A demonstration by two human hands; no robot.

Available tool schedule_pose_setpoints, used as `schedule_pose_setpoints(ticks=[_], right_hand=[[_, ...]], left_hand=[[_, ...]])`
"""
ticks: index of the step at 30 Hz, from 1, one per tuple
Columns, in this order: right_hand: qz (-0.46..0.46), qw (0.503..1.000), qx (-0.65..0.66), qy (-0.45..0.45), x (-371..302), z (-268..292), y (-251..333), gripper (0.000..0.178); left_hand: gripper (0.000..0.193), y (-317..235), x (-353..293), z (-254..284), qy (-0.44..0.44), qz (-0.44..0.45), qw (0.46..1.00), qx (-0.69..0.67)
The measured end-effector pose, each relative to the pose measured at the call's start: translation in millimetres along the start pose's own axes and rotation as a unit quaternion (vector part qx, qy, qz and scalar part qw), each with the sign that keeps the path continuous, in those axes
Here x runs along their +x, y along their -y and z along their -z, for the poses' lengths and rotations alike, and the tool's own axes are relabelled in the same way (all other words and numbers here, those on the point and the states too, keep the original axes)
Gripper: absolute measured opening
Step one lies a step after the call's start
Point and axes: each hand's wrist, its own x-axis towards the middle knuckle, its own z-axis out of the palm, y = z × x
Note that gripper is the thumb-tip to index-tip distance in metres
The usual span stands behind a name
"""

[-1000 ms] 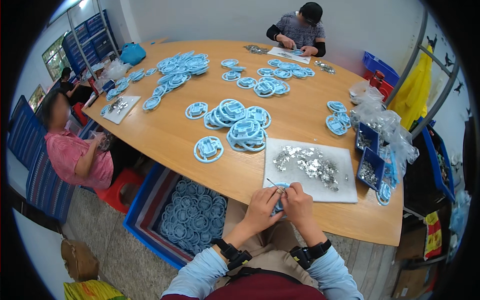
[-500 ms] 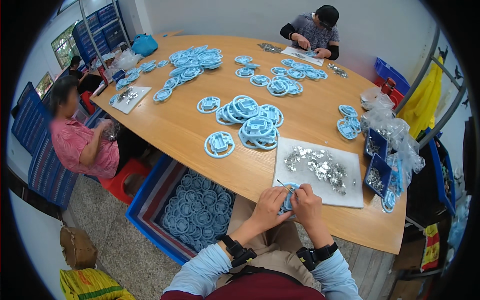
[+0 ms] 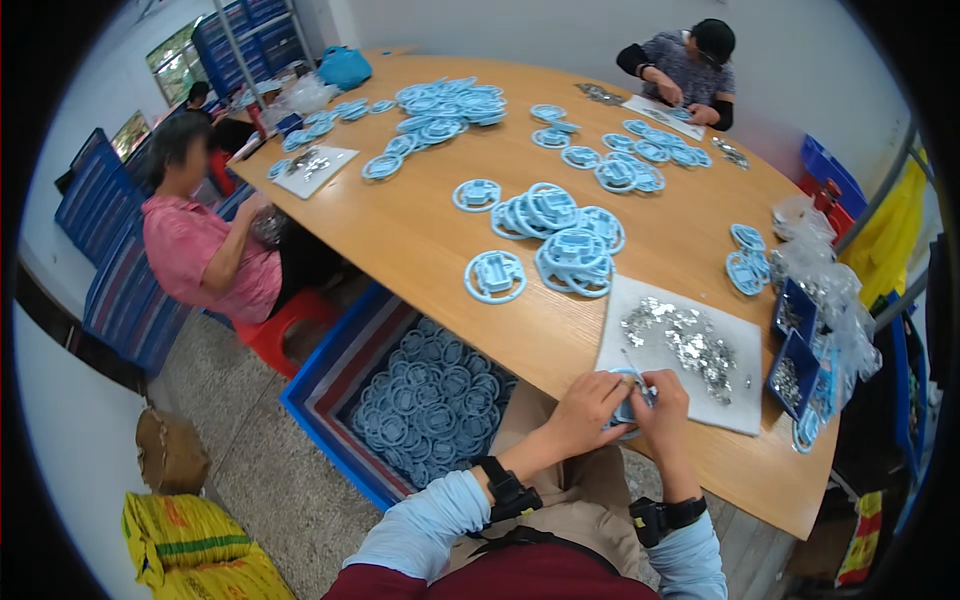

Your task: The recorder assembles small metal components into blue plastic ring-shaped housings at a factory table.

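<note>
My left hand (image 3: 582, 412) grips a light-blue ring-shaped plastic part (image 3: 624, 411) at the table's near edge. Close against it, my right hand (image 3: 664, 402) is closed on a thin pointed metal tool (image 3: 629, 361), its tip showing above the part. Fingers cover most of the part, and whether a small metal piece sits in it is hidden. Just beyond my hands lies a white pad (image 3: 741, 352) bearing small shiny metal pieces (image 3: 692, 345). A pile of similar blue plastic parts (image 3: 577, 255) rests left of the pad.
Below the table's left edge, a blue crate (image 3: 318, 398) holds many blue plastic parts. Two dark-blue trays (image 3: 790, 372) of metal bits and plastic bags (image 3: 835, 285) line the right side. One person (image 3: 690, 75) works across the table; another (image 3: 215, 235) sits at left.
The whole view has shifted, so the table and my hands appear farther right. My right hand has turned the tool more upright over the part. Both hands keep their grip.
</note>
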Motion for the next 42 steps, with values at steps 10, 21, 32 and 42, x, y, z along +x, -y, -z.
schedule_pose_setpoints(ticks=[10, 21, 32, 42], right_hand=[[-0.098, 0.986, 0.134, 0.031, -3, 3, -5, 0.014], [-0.231, 0.938, 0.230, 0.117, 10, -2, -22, 0.016], [-0.026, 0.991, -0.084, 0.103, -45, 16, 9, 0.038], [-0.018, 0.983, -0.151, 0.106, -43, 16, 16, 0.035]], left_hand=[[0.057, 3, -1, -2, 0.014, -0.006, 1.000, 0.023], [0.060, 16, 14, 4, 0.049, -0.005, 0.998, -0.029], [0.060, 13, 13, -1, 0.038, 0.073, 0.994, -0.068], [0.059, 14, 13, -4, 0.044, 0.078, 0.994, -0.070]])
